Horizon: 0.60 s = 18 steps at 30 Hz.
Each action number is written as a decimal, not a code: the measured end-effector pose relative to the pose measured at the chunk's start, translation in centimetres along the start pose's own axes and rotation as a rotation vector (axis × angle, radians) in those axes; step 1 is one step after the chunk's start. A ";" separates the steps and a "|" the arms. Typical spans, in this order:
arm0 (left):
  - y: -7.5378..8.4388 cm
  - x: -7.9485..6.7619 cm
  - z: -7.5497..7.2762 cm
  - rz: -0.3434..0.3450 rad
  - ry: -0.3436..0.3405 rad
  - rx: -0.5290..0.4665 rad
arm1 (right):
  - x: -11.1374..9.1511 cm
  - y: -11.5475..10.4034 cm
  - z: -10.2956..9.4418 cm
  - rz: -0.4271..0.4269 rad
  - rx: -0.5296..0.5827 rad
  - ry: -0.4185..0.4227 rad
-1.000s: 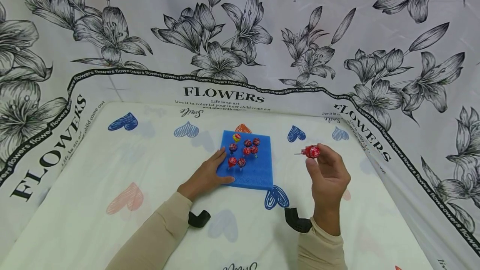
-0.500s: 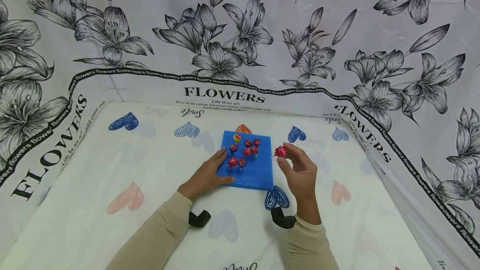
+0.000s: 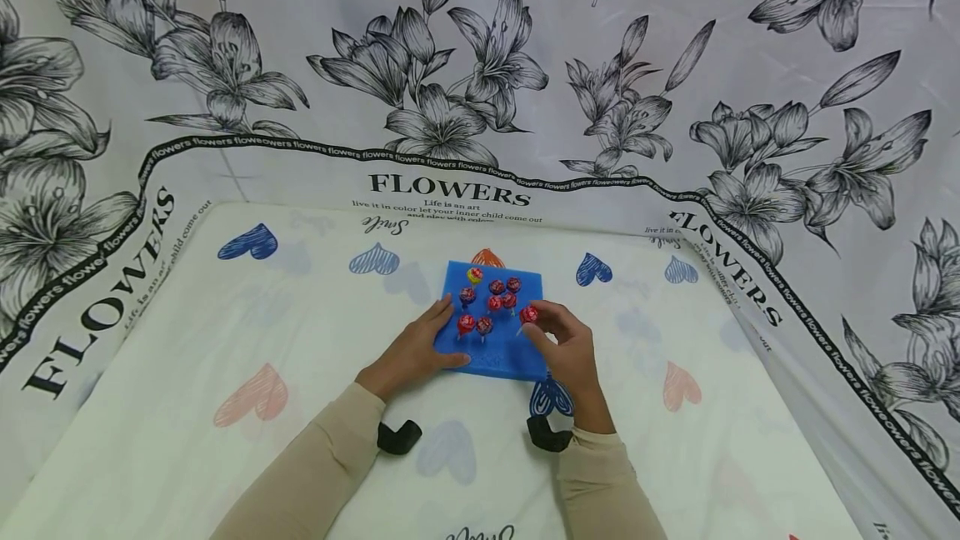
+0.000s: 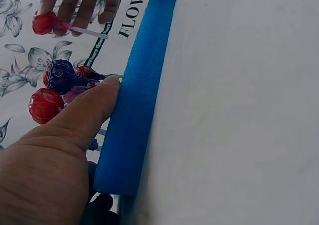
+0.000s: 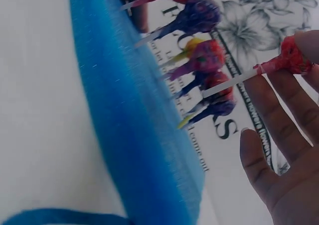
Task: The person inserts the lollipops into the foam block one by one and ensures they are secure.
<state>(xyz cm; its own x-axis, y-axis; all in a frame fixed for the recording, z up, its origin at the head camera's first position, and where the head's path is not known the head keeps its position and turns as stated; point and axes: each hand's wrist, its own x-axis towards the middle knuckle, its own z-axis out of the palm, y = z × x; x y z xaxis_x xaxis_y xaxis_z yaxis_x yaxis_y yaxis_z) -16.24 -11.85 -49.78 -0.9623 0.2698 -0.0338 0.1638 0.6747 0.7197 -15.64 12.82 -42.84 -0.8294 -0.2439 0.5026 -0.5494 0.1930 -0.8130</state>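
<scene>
A blue foam block [image 3: 498, 363] lies on the table with several wrapped lollipops [image 3: 484, 325] standing in it on their sticks. My left hand [image 3: 412, 350] steadies its left side, fingers straight along the edge and thumb across the near corner. In the left wrist view, the thumb [image 4: 87, 113] presses close beside the standing sticks. By its red wrapped head, my right hand [image 3: 567, 348] pinches another lollipop [image 3: 528, 314] over the block's right part. The right wrist view shows that lollipop's white stick [image 5: 232, 83] slanting toward the foam, the other fingers spread loosely.
The table wears a white cloth [image 3: 322, 440] printed with hearts. Behind it hangs a white curtain [image 3: 285, 57] with black flower drawings. A black mount [image 3: 399, 437] sits at the left wrist and a similar mount [image 3: 549, 435] at the right.
My right hand has carried the red lollipop leftward from beside the block to over its right part, the stick turning from sideways to downward. The left hand and block stay put.
</scene>
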 end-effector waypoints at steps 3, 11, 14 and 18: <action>0.0 0.0 0.0 -0.001 0.001 0.000 | -0.2 0.6 0.2 0.036 0.005 -0.021; 0.0 0.1 0.1 -0.005 0.001 0.007 | -0.4 1.8 0.5 0.078 0.011 -0.065; 0.0 0.1 0.1 -0.004 0.001 0.007 | -0.4 2.0 0.6 0.094 -0.001 -0.083; 0.0 0.1 0.0 -0.007 -0.001 0.010 | -0.4 2.1 0.5 0.114 0.006 -0.093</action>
<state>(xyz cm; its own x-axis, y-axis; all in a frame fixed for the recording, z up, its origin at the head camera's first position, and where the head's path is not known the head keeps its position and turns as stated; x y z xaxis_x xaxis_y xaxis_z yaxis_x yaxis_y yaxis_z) -16.37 -11.79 -49.82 -0.9633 0.2655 -0.0399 0.1588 0.6832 0.7127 -16.38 12.82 -44.86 -0.8733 -0.3081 0.3772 -0.4511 0.2192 -0.8651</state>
